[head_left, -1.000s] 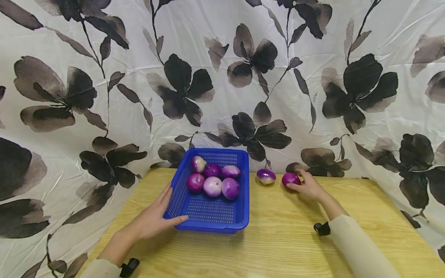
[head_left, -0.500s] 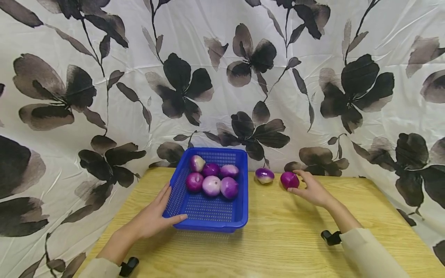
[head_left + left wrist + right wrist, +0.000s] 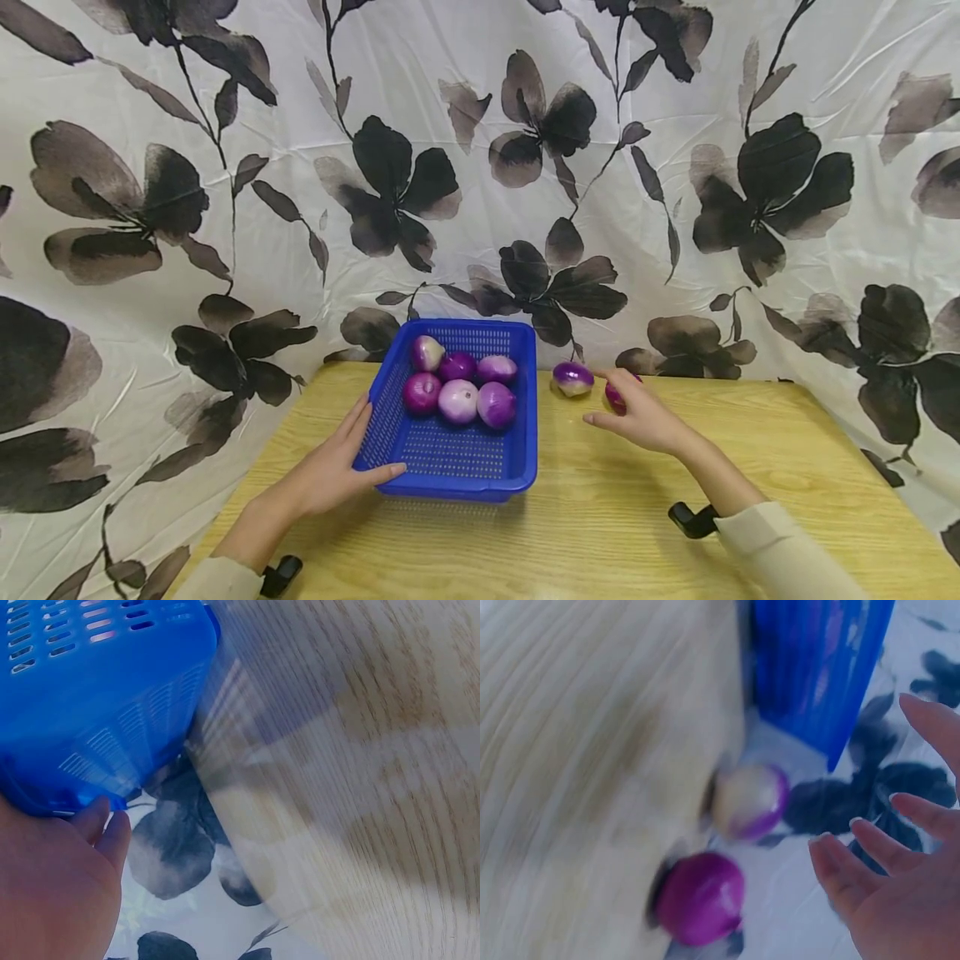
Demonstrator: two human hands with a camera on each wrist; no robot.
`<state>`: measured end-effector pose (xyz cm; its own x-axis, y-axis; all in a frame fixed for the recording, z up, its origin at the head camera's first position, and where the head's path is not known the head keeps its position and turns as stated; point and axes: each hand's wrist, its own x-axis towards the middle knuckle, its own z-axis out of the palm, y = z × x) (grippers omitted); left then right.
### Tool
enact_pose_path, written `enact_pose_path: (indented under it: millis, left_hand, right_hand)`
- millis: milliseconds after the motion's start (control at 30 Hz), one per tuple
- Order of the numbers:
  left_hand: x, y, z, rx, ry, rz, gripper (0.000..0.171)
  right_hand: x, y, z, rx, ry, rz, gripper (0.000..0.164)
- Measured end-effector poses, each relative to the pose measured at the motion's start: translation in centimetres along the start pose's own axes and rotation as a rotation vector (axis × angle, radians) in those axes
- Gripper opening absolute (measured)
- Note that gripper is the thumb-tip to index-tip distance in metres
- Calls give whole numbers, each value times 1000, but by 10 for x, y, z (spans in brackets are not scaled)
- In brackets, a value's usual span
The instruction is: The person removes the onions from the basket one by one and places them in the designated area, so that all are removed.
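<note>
floral cloth backs wooden table (image 3: pixel 600 517); left hand (image 3: pixel 330 475) steadies basket (image 3: pixel 457 479), right hand (image 3: pixel 637 417) spread.

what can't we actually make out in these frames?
- Head view: the right hand covers most of the dark purple onion; contact cannot be told.
- Right wrist view: motion blur smears both loose onions, the other being the pale-topped onion, and the table edge.
- Left wrist view: the blue basket is cut off by the frame; the left hand shows only partly.
</note>
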<state>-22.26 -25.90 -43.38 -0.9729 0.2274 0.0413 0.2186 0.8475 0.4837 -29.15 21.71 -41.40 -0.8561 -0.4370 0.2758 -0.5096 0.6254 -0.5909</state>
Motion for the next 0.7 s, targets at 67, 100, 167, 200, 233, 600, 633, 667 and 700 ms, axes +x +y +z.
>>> enact_pose_path:
  millis: [67,100,167,200,233,600,633,667,700]
  left_hand:
    - [0,0,0,-2,3,1,124]
    - [0,0,0,-2,6,3,124]
    - [0,0,0,0,8,6,124]
    - [0,1,0,1,7,7,124]
    - [-1,1,1,1,6,6,125]
    - [-1,1,1,2,8,5,123]
    - [-1,1,1,3,9,6,123]
    - [-1,0,1,2,11,6,123]
    - [-1,0,1,3,12,6,123]
  right_hand:
    - [3,-9,4,21,-4,-23,72]
    - [4,-12,6,31,-6,-32,72]
    - [6,-19,12,53,-11,-55,71]
    - [6,-23,14,56,-12,-66,71]
    - [7,-26,17,63,-16,-77,71]
    - [31,-62,41,59,-91,-155,64]
    - [34,-64,43,52,-98,-169,62]
    - [36,-67,45,41,-104,-180,62]
    - [39,-69,46,33,-109,-195,62]
